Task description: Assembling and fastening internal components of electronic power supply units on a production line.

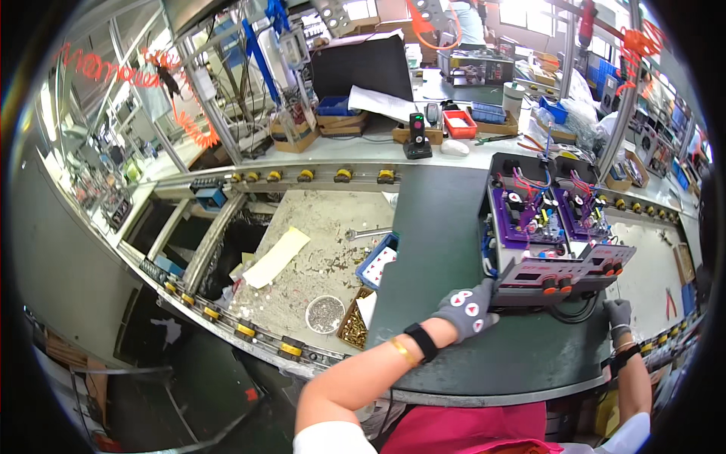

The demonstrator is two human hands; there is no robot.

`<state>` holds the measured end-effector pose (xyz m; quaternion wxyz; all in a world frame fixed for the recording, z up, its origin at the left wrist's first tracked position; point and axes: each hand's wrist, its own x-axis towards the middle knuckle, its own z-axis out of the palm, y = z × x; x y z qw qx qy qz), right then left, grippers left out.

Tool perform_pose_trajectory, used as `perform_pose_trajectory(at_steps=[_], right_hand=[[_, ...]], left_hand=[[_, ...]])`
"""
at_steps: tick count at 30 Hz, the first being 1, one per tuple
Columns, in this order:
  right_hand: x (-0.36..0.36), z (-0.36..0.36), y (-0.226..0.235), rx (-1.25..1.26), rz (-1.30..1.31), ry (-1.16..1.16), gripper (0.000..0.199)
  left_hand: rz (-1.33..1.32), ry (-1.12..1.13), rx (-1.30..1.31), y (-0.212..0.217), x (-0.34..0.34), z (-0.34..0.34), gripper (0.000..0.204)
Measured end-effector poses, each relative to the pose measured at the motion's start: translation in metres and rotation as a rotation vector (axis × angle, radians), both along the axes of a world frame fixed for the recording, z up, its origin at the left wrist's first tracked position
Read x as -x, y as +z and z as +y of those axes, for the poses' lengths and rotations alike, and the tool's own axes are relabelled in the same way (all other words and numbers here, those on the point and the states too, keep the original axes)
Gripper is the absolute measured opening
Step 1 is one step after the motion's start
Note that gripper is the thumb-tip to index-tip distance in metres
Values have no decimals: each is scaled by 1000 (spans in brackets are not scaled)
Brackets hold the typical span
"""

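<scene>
Two open electronic units (541, 261) stand side by side on a dark green board (431, 227), with purple circuit boards (522, 216), coloured wires, grey front panels and orange-red knobs (557, 286). My left hand (467, 310), in a grey glove with round white stickers bearing red triangles, grips the near left corner of the left unit; some fingertips are hidden. At the board's right edge is my right hand (618, 314), gloved too, its fingers curled; what they hold, if anything, is hidden. A black cable (572, 312) lies coiled under the units' front, between my hands.
Left of the board lie a blue tray of stickers (378, 261), a box of brass-coloured parts (354, 327), a bowl of small metal parts (325, 314), a wrench (369, 234) and yellow paper (277, 257). Red-handled pliers (671, 303) lie right. Roller rails (305, 175) run behind.
</scene>
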<state>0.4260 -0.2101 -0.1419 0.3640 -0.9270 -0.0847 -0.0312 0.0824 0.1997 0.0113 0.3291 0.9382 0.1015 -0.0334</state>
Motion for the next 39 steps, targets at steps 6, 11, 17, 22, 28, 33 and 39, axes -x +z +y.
perform_pose_trajectory(at_steps=[6, 11, 17, 22, 28, 33, 39], right_hand=[[128, 116, 75, -259, 329, 344, 29], [229, 246, 93, -358, 558, 796, 25], [372, 358, 90, -315, 514, 1674, 35], [401, 274, 108, -504, 353, 1727, 34], [335, 180, 110, -231, 451, 1469, 29], [329, 129, 124, -254, 481, 1319, 29], [311, 99, 114, -348, 531, 1127, 25]], left_hand=[[-262, 237, -11, -20, 113, 75, 72], [-211, 790, 55, 11, 215, 48, 55], [-407, 862, 351, -7, 229, -19, 37], [-240, 890, 298, -16, 267, 21, 41], [-37, 706, -144, -41, 170, 94, 42], [417, 624, -486, -69, 106, 85, 66], [216, 772, 35, -72, 123, 102, 36]])
